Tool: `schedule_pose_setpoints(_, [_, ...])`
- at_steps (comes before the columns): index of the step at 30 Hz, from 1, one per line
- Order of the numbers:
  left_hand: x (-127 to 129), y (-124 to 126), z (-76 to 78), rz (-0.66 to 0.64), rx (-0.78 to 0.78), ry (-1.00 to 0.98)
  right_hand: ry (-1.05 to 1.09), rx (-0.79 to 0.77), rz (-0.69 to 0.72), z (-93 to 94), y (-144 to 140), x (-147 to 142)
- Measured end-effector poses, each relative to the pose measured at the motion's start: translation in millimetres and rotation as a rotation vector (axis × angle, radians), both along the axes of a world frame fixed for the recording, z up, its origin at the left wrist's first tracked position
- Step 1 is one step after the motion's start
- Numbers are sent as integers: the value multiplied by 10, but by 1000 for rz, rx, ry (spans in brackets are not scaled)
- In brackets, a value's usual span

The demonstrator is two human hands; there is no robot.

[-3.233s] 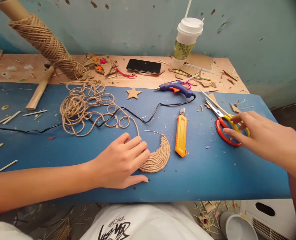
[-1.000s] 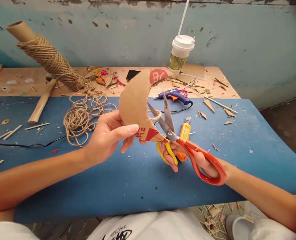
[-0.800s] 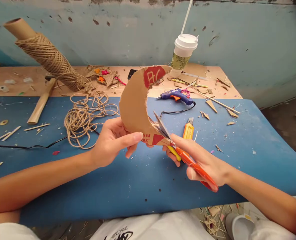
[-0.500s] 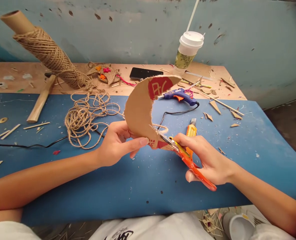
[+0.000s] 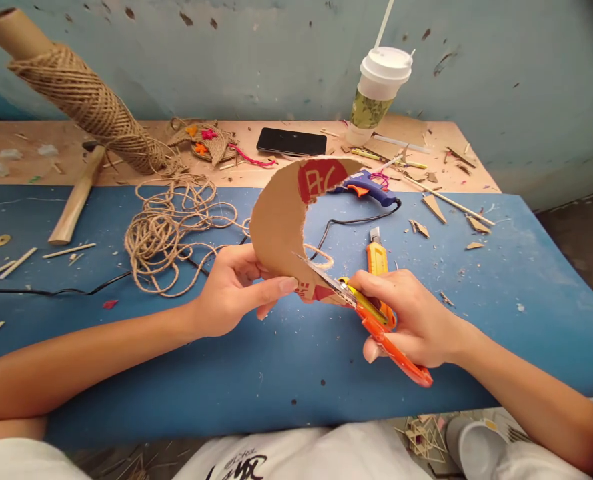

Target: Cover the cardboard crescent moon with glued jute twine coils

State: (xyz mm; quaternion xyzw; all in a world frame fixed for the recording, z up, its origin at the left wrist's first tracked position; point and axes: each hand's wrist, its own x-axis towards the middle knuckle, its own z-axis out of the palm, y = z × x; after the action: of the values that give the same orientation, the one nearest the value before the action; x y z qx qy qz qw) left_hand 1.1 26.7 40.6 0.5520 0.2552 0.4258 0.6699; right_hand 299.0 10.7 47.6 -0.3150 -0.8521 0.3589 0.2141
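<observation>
– What does the scene show?
– A person holds a cardboard crescent (image 5: 276, 223) above the middle of a blue worktop (image 5: 176, 380), nearer its front edge than its back. The left hand (image 5: 246, 287) pinches its lower part, thumb in front, other fingers mostly hidden behind

– And the other side?
– The right hand (image 5: 416, 317) has its fingers curled around the scissors (image 5: 400, 360), whose blades lie close together along the lower inner curve. Whether they bite into anything, one cannot tell

– How far along is the work?
– The crescent outline appears already cut. A twine loop (image 5: 331, 255) juts past the inner edge, seemingly untrimmed, and a twine pile (image 5: 151, 243) lies loose toward the worktop's left edge. Anything else left is hard to judge with the far face hidden

– How does the piece look?
– Plain brown, slightly curved, ragged along the inner edge, with red print near both tips and pale lettering in the upper patch
</observation>
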Motion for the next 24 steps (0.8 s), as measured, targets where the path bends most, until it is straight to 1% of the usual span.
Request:
schedule_pose_setpoints(7, [5,-3,-21,-41,-35,-22,18,98,13,-11,-23,-32])
schedule_pose_setpoints(12, [15,-16,-10,-33,-60,-30,44,103,27,-56,-42,-42])
schedule_pose_setpoints(19, [33,-18,-3,-26,-41,3,21,112,33,-86,-44,-11])
schedule_pose_setpoints(24, [46,-13,20,-17,-31,30,22,184,39,-124,-41,23])
